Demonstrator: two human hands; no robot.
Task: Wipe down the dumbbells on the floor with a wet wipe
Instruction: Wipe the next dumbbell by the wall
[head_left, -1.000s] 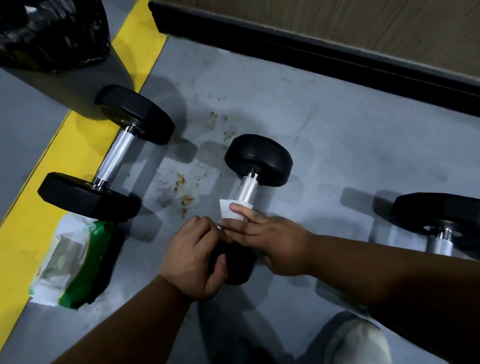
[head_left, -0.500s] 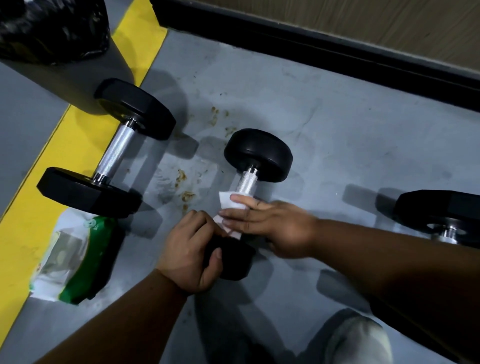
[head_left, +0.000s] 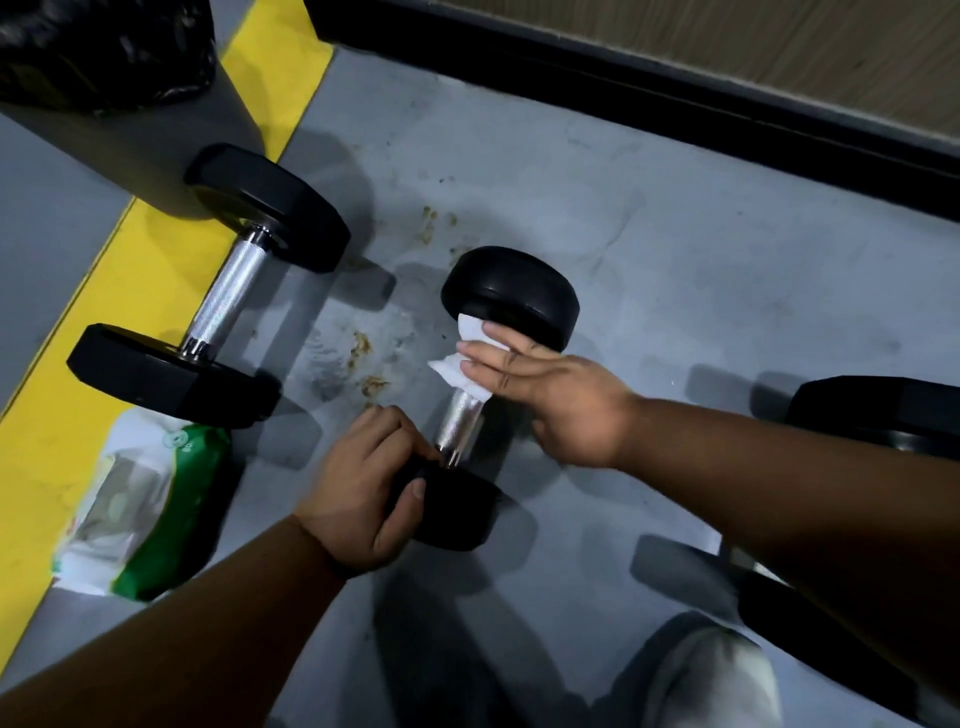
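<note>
A small black dumbbell with a chrome handle lies in the middle of the grey floor. My left hand grips its near head. My right hand holds a white wet wipe wrapped round the far end of the handle, fingers reaching to the far head. A bigger black dumbbell lies to the left, partly on a yellow stripe. At the right edge the end of a third dumbbell shows behind my right forearm.
A green and white pack of wet wipes lies on the floor at the left, near the big dumbbell. A black bag sits on a grey base at top left. A black skirting and wooden wall run along the back. My knee shows below.
My right hand has slid the wipe along the handle from the near head up to the far head. My left hand has kept its grip on the near head.
</note>
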